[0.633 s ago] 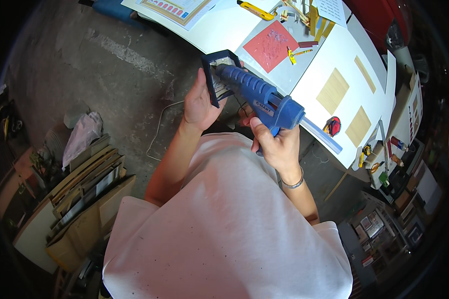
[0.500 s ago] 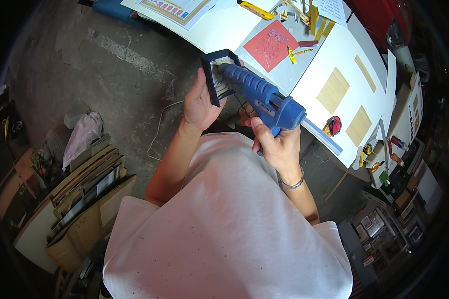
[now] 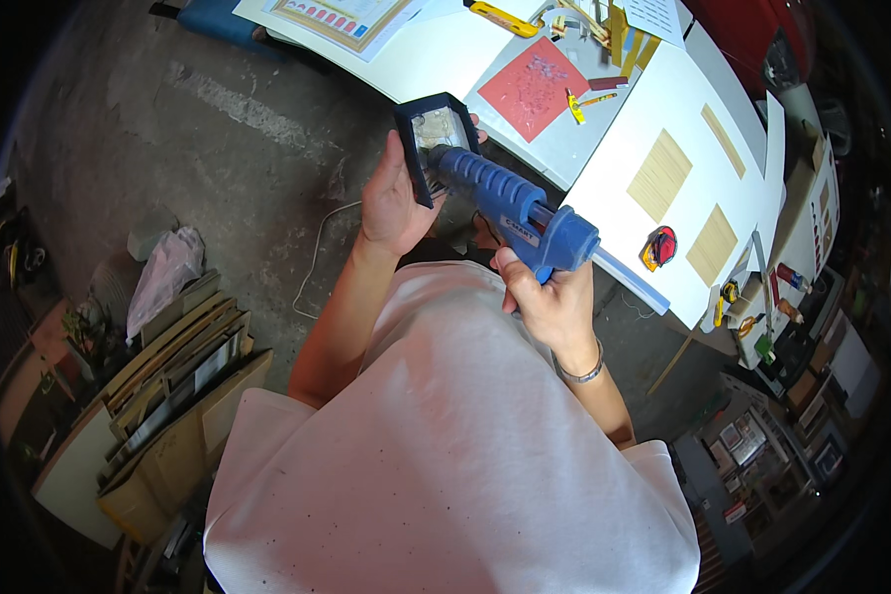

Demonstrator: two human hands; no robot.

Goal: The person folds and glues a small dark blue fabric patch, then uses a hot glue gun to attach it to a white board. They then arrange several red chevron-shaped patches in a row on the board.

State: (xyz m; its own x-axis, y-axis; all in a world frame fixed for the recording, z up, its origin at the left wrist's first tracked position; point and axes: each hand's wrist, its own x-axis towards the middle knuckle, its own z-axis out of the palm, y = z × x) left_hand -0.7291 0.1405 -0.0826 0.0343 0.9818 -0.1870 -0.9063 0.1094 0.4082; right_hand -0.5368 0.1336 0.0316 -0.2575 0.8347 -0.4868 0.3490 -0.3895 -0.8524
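My left hand (image 3: 394, 203) holds up a small dark frame (image 3: 408, 148), with its fingers wrapped behind it and fingertips showing at the far right side. A pale panel (image 3: 436, 129) shows inside the frame. My right hand (image 3: 552, 302) grips the handle of a blue hot glue gun (image 3: 505, 198), a watch on that wrist. The gun's nozzle points left into the frame, near its lower inner edge; whether the tip touches cannot be made out. A clear glue stick (image 3: 634, 287) sticks out of the gun's back end.
On the white worktable (image 3: 604, 198) lie a red sheet (image 3: 535, 89) with scraps, a yellow cutter (image 3: 505, 18), wood pieces (image 3: 660, 175) and a tape measure (image 3: 659, 247). Leaning boards (image 3: 178, 386) stand at the left. A thin cord (image 3: 315, 257) trails over the concrete floor.
The frame has tilted, so more of its inside shows. The glue gun has shifted slightly down and left, its nozzle now lower in the frame. Both hands keep their hold.
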